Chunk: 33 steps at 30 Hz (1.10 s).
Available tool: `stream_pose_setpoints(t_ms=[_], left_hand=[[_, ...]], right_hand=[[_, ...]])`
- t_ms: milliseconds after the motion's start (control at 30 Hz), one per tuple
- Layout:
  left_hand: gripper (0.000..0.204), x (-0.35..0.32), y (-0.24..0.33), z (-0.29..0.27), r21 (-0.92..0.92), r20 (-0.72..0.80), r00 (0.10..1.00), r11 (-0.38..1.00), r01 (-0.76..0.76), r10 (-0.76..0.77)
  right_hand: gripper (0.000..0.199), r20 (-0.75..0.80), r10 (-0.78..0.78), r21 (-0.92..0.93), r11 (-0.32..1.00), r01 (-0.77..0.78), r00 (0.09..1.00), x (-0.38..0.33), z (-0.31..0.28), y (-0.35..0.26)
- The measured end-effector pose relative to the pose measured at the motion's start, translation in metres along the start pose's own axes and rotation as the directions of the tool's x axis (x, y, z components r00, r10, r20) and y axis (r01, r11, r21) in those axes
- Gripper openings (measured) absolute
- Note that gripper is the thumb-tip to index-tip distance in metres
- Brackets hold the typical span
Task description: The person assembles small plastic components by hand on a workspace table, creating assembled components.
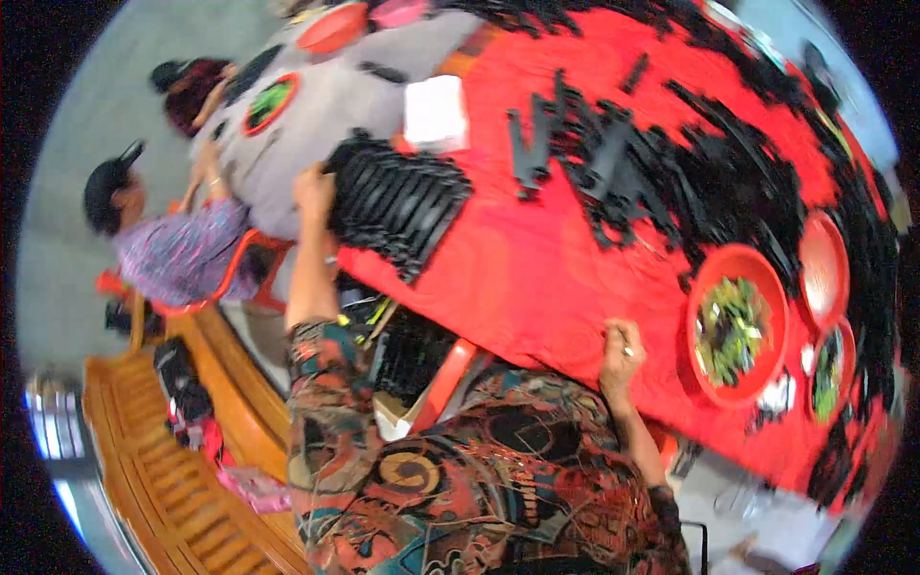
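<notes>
The person's left hand (314,189), left of the frame's centre, rests with fingers curled on the edge of a stack of black ribbed plastic parts (398,203) on the red tablecloth (537,278). The right hand (621,353), lower right of centre, is loosely closed on the cloth; whether it holds anything I cannot tell. A red bowl (738,326) of green pieces stands to its right.

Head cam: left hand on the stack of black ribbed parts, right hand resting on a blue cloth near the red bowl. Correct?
Not quite. The head view shows the cloth under the right hand is red, not blue. The rest holds: the left hand is on the stack of black ribbed parts, and the right hand rests on the cloth near the red bowl.
</notes>
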<state>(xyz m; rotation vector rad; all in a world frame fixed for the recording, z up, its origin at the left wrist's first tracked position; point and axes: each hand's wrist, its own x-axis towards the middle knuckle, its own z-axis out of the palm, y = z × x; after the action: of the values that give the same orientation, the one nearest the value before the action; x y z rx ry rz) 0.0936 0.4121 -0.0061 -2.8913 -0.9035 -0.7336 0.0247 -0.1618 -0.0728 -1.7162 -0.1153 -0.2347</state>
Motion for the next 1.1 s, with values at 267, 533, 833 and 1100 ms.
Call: stream_pose_setpoints(t_ms=[267,533,833,1100], left_hand=[[0.017,-0.059,0.139,-0.046,-0.245,-0.481,0.795,0.814,-0.526,0.369],[0.021,-0.168,0.341,-0.027,-0.412,-0.317,0.445,0.301,-0.86,0.837],[0.019,-0.157,0.361,-0.029,-0.175,-0.142,0.216,0.191,-0.966,0.966],[0.017,-0.159,0.368,-0.046,-0.215,-0.134,0.214,0.182,-0.959,0.968]], right_hand=[[0.01,0.092,-0.094,-0.01,0.995,0.095,0.991,0.008,0.008,-0.013],[0.012,0.163,-0.37,-0.138,0.909,0.392,0.915,0.003,-0.021,-0.049],[0.011,-0.122,-0.396,-0.531,0.801,0.277,0.91,0.023,-0.127,-0.097],[0.009,-0.25,-0.148,-0.584,0.811,-0.028,0.957,0.08,-0.203,-0.054]])
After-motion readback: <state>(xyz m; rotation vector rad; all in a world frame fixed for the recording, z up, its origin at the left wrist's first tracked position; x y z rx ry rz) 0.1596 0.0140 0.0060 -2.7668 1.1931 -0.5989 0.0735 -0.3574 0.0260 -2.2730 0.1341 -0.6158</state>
